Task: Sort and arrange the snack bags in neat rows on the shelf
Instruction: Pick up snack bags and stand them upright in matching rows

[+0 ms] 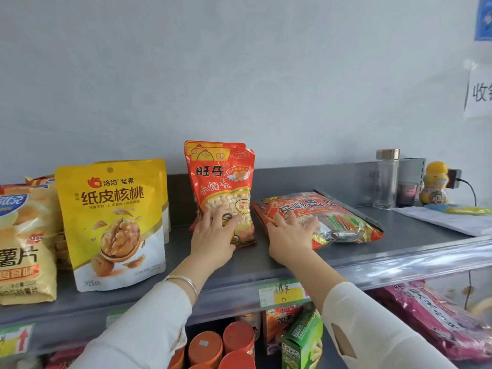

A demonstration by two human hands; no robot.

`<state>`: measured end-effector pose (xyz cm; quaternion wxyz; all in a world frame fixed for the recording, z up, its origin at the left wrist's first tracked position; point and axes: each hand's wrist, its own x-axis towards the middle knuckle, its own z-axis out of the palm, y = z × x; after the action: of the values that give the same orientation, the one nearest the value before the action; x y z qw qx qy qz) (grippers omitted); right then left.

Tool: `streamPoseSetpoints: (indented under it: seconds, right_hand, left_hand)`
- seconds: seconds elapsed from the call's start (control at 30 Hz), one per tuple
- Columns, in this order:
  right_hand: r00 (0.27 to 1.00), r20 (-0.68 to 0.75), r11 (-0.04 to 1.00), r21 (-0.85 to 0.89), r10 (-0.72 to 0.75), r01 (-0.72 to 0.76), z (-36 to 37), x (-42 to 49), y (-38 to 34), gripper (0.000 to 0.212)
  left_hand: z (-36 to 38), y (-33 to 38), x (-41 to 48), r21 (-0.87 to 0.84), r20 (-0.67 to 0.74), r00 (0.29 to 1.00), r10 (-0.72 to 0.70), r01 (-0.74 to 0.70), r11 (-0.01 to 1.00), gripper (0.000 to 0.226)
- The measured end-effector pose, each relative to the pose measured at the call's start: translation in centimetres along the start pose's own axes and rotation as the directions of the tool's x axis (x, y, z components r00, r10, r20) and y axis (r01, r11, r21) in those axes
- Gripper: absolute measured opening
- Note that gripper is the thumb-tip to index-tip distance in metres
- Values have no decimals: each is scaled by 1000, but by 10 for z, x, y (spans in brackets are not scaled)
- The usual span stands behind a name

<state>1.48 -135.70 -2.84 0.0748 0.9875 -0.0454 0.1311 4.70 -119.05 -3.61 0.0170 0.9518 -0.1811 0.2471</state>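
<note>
Left hand (213, 235) lies flat, fingers spread, against the upright red plastic bag of small round biscuits (222, 187), steadying it, not gripping. Right hand (290, 235), just right of that bag, presses open-palmed on the flat-lying red foil pack of mixed snacks (319, 219). Left of the biscuit bag stands a yellow walnut pouch (114, 222) on the grey metal shelf (399, 235). Straightening looks underway; next, likely standing the flat pack up beside the biscuits.

Left hand (213, 235), right hand (290, 235); fingers spread, palms down
</note>
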Motion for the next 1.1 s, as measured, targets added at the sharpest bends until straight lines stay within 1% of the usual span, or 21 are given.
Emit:
streamPoseSetpoints:
  seconds: [0.1,0.2,0.27,0.33,0.37,0.4,0.47,0.5,0.53,0.6,0.67,0.73,0.77,0.8,0.87,0.97,1.03,1.1]
  right_hand:
    - [998,6,998,-1,62,-62,2,-3,13,55]
    - [993,40,994,-19,109,-108,1,-4,20,54]
    - [995,-11,995,-3,95,-95,-3,-5,16,49]
    - [987,-157,998,58,28,-19,-6,-5,4,41]
    - [967,-255,993,108,-13,42,-6,-5,-5,36]
    - [931,-360,982,153,-51,113,-7,-5,-17,32]
    - [833,-540,939,213,-118,271,-10,-8,-42,23]
    - [788,-599,907,243,-139,345,-12,-10,-55,21]
    - [766,-624,869,283,-154,405,-16,-12,-67,20]
    - [779,-607,779,408,-158,476,-22,-13,-91,25]
    - [828,-535,662,559,-171,498,-25,-10,-113,39]
    - [876,-439,506,719,-202,477,-30,-7,-136,54]
    - [895,-398,428,786,-204,447,-32,-6,-147,57]
    - [911,-365,358,838,-192,411,-33,-4,-157,58]
    - [931,-329,277,890,-158,362,-34,-2,-176,52]
    - [929,-350,210,905,-123,369,-29,-3,-196,37]
    - [925,-367,241,893,-93,379,-28,-4,-199,32]
    - [925,-375,305,875,-62,376,-30,-6,-195,38]
  left_hand:
    - [1,6,0,-47,8,999,-31,31,998,66]
    - [-1,10,-2,-58,14,999,-33,34,998,64]
    - [-2,11,-4,-62,0,999,-32,32,998,63]
    - [-4,10,-9,-77,-62,998,-26,22,997,60]
    - [-6,9,-12,-85,-107,994,-24,15,996,56]
    - [-9,6,-15,-94,-155,988,-24,9,996,53]
    - [-16,-1,-21,-109,-245,969,-34,7,994,44]
    - [-21,-6,-25,-118,-283,958,-45,12,993,39]
    - [-26,-13,-30,-123,-329,943,-57,17,992,34]
    - [-34,-32,-43,-104,-445,891,-91,50,993,27]
    - [-40,-53,-58,-67,-533,834,-141,124,990,32]
    - [-46,-73,-73,-49,-618,770,-161,167,985,41]
    - [-48,-84,-78,-44,-654,739,-162,178,983,44]
    - [-50,-96,-84,-40,-680,715,-164,187,982,46]
    - [-51,-117,-93,-35,-697,700,-155,182,983,46]
    - [-51,-134,-104,-24,-653,750,-107,121,992,42]
    - [-50,-136,-107,-24,-625,778,-67,66,998,37]
    - [-49,-132,-106,-34,-602,798,-31,14,999,35]
